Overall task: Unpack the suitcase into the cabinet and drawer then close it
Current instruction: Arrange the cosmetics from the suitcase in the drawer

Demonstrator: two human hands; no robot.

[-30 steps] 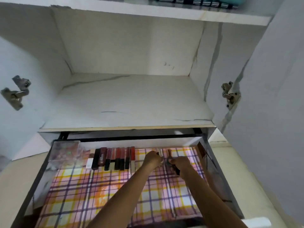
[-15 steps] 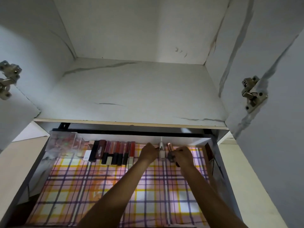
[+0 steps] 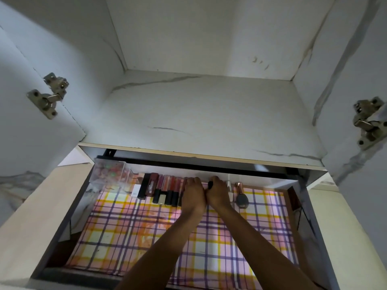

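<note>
An open drawer (image 3: 301,206) lined with a plaid cloth sits below a white cabinet shelf (image 3: 209,122). Along the drawer's back lies a row of lipstick tubes (image 3: 161,189). Both my hands are at the back of the drawer, side by side. My left hand (image 3: 193,195) rests on the right end of the tube row, fingers bent over it. My right hand (image 3: 217,193) grips a dark tube (image 3: 210,184) whose tip sticks out by the thumb. Just right of it lie a slim pale bottle (image 3: 230,189) and a dark round bottle with a copper cap (image 3: 241,197).
A clear plastic box (image 3: 111,172) of small colourful items stands in the drawer's back left corner. Both cabinet doors hang open, with metal hinges at left (image 3: 49,95) and right (image 3: 368,124). A dark item (image 3: 294,197) leans in the drawer's right back corner.
The camera moved closer and lower over the drawer. My hands shifted left toward the tube row, leaving the slim bottle and the copper-capped bottle lying to their right.
</note>
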